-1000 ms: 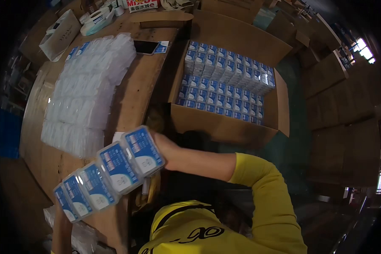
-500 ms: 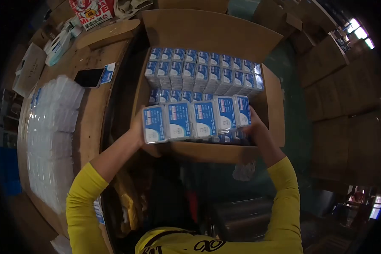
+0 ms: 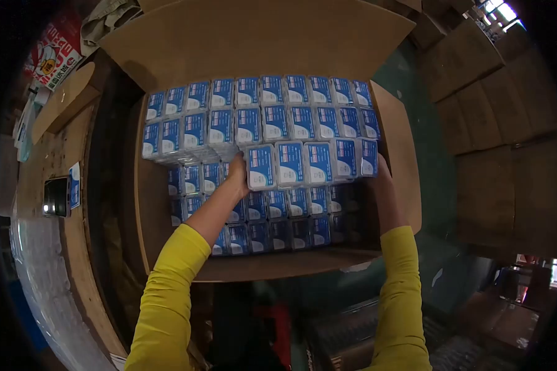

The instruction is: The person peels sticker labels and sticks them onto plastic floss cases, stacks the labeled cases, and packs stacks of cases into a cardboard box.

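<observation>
A row of several clear plastic boxes with blue-and-white labels (image 3: pixel 319 163) is squeezed end to end between my two hands. My left hand (image 3: pixel 237 175) presses on the row's left end, fingers partly hidden behind it. At the right end my right hand (image 3: pixel 382 168) grips the last box, mostly hidden by it and the shadow. The row is inside the large open cardboard box (image 3: pixel 185 270), right against the near side of the stacked upper rows of matching boxes (image 3: pixel 247 122). Below it lies a lower layer of the same boxes (image 3: pixel 278 203).
On the left, a wooden table (image 3: pixel 77 253) carries a phone (image 3: pixel 57 196), a blue-and-white card (image 3: pixel 74 185) and stacked clear plastic cases (image 3: pixel 40 266). A red-and-white bag (image 3: pixel 54 59) lies at the far left. Cardboard cartons (image 3: pixel 486 191) are stacked on the right.
Both hands have carried the row of boxes forward and to the right, down into the carton beside the upper rows. The view has shifted closer over the carton.
</observation>
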Available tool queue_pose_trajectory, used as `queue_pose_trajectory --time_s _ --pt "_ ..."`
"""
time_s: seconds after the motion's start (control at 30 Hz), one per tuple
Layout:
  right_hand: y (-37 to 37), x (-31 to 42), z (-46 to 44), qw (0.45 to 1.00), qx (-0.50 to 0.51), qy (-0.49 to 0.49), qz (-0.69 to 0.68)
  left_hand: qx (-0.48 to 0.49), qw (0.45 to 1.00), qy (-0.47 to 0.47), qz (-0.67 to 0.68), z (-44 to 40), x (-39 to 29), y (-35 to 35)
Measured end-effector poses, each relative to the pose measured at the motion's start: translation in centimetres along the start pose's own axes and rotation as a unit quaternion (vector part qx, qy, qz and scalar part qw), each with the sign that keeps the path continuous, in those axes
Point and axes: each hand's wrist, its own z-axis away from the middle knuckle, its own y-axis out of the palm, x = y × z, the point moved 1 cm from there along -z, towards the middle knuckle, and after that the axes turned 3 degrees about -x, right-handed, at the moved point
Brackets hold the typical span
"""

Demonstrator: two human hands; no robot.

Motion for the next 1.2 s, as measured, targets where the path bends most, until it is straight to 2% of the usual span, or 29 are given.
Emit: queue_pose_trajectory --time_s 0.03,0.07,0.13,0.17,0.27,0.37,0.43,0.5,0.53,0.6,0.63,0.73,0.83,0.93,1.03,1.1,1.17,1.2 --pt "0.1 -0.4 0.2 0.998 -0.028 -0.015 0.055 0.007 1.000 0.001 0.016 -1.1 0.4 -0.4" --pt "0.1 -0.7 0.4 0.999 -0.037 -0.002 0.025 0.002 1.000 0.021 -0.005 -1.9 0.9 -0.9" --pt "0.7 -0.7 1.4 0.998 -0.055 0.024 -0.035 0.007 1.000 -0.015 0.003 -0.4 0.9 -0.6" --pt "-0.4 -1.6 0.7 0.994 0.006 0.040 -0.099 0.010 0.999 -0.030 0.006 0.9 0.5 -0.3" --pt "-1.8 -3.7 1.0 0.980 0.020 0.045 -0.194 -0.001 0.999 -0.045 0.023 2.2 0.0 0.1" --pt "0.2 -4.6 4.1 0.915 -0.226 0.092 -0.320 0.009 0.999 -0.032 0.037 1.6 0.7 0.1" --pt "0.7 -5.0 3.9 0.891 -0.152 0.090 -0.418 0.032 0.996 -0.040 0.068 1.5 1.0 0.5" --pt "1.9 -4.1 4.9 0.889 -0.152 0.074 -0.426 0.036 0.998 -0.021 0.049 0.6 2.0 1.3" --pt "1.9 -3.8 5.1 0.883 -0.127 0.070 -0.446 0.065 0.995 -0.015 0.076 0.1 2.6 2.2" --pt "1.4 -3.4 5.2 0.872 -0.077 0.064 -0.479 0.047 0.996 -0.007 0.076 -0.4 3.0 3.3" --pt "0.9 -4.2 4.7 0.860 -0.065 0.064 -0.502 0.054 0.996 -0.042 0.050 -0.3 2.7 2.9" --pt "1.7 -4.2 4.7 0.883 -0.075 0.038 -0.462 0.032 0.993 -0.063 0.091 -0.8 3.0 1.8" --pt "3.7 -2.9 4.3 0.890 -0.091 0.030 -0.445 0.039 0.990 -0.036 0.133 -0.4 3.6 1.8" --pt "3.7 -4.1 4.3 0.861 0.012 -0.012 -0.508 0.022 0.983 -0.026 0.183 -0.1 3.9 1.9" --pt "8.4 -4.8 7.5 0.902 -0.121 0.101 -0.401 0.024 0.981 -0.012 0.192 0.3 4.1 2.1" --pt "10.9 -6.0 6.7 0.863 -0.055 0.109 -0.489 0.041 0.978 -0.005 0.206 0.4 4.3 2.0" --pt "11.8 -6.4 5.7 0.841 -0.115 0.104 -0.518 0.036 0.977 -0.003 0.208 1.4 4.1 2.6" --pt "11.7 -6.6 5.8 0.829 -0.102 0.092 -0.542 0.033 0.976 -0.006 0.216 1.5 4.2 2.7"
